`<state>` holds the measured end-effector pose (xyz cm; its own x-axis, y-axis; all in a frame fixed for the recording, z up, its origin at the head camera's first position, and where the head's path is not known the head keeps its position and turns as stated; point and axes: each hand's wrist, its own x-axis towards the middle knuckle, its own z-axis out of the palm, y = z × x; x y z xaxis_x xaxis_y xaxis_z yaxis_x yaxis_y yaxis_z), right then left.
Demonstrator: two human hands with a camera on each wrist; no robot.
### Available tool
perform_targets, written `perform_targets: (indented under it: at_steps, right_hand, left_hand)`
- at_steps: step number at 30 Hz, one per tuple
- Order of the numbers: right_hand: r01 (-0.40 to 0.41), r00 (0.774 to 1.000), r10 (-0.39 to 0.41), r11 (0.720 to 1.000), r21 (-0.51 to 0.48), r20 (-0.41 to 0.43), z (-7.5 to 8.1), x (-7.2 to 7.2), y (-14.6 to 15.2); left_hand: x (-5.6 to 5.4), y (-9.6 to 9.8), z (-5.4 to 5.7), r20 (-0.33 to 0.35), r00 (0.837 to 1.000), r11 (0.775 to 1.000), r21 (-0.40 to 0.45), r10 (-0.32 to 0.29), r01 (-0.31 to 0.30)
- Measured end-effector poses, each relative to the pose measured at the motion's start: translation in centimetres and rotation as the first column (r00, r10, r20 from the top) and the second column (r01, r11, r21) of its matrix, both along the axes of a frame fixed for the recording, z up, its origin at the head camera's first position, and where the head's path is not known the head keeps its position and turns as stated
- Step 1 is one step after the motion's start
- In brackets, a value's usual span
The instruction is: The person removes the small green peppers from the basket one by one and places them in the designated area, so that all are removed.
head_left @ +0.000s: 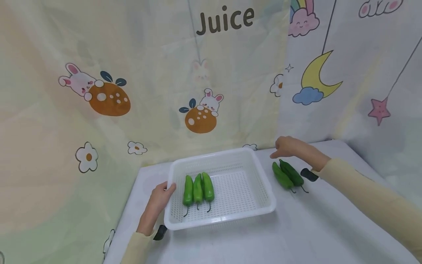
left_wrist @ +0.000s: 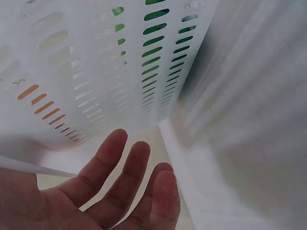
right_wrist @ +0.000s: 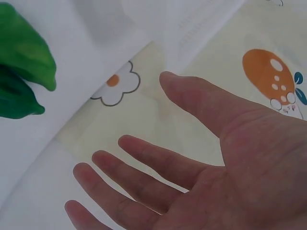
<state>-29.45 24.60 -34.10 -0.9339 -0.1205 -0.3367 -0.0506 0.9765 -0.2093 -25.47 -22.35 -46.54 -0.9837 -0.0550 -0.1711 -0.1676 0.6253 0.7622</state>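
A white plastic basket (head_left: 227, 216) with slotted walls stands on the table, three green peppers (head_left: 198, 190) side by side in its left part. My left hand (head_left: 160, 198) holds the basket's left rim, thumb over the edge and the other fingers (left_wrist: 129, 167) outside the slotted wall. Two more green peppers (head_left: 282, 176) lie on the table to the right of the basket, stems toward me. Just beyond their tips, my right hand (head_left: 290, 147) hovers with nothing in it. Its fingers (right_wrist: 158, 158) are spread and slightly bent in the right wrist view.
A white cloth covers the table (head_left: 230, 245). Behind it hangs a printed curtain (head_left: 148, 91) with rabbits, oranges and flowers, and another printed sheet (head_left: 356, 121) closes off the right side.
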Motion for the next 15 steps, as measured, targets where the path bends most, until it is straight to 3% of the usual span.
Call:
perform_targets:
  at_steps: [15]
  right_hand:
    - [-0.012,0.999,0.011,1.0,-0.019,-0.042,1.6,0.1,-3.8]
  left_hand:
    - [-0.2,0.1,-0.3,-0.011,1.0,1.0,-0.027,0.008,-0.008]
